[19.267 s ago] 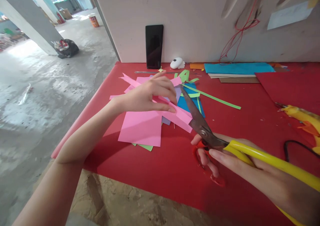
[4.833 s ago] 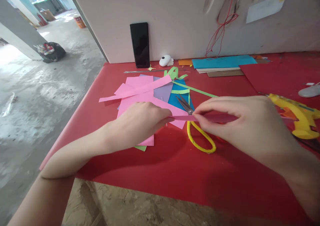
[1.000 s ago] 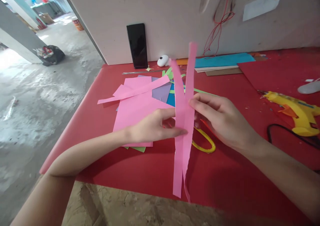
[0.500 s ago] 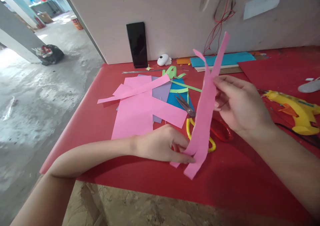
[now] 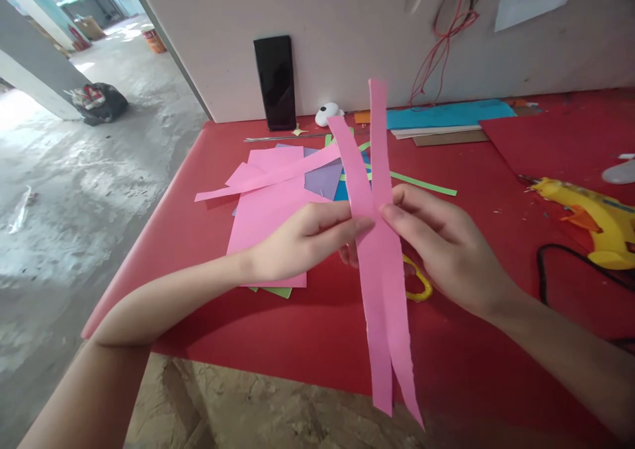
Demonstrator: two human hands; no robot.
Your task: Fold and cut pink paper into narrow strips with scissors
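Note:
Two long pink paper strips (image 5: 381, 284), overlapping at the middle with their ends apart, are held up over the table. My left hand (image 5: 317, 234) pinches them at the left edge, thumb in front. From the right, my right hand (image 5: 436, 237) pinches the opposite edge at about the same height. Behind them lie pink sheets (image 5: 272, 217) with another pink strip (image 5: 268, 176) across the top, over a purple sheet (image 5: 322, 178). Yellow-handled scissors (image 5: 421, 284) are mostly hidden behind the strips and my right hand.
A yellow glue gun (image 5: 590, 217) with a black cord lies on the red table (image 5: 471, 363) at the right. A black phone (image 5: 275, 82) leans against the back board. Near it are a white figure (image 5: 328, 114) and blue paper (image 5: 451, 113). A green strip (image 5: 426, 183) lies behind my right hand.
The pink strips have swung upright and shifted left. My left hand has moved up from their lower end to the middle, and my right hand has moved left and down to meet it.

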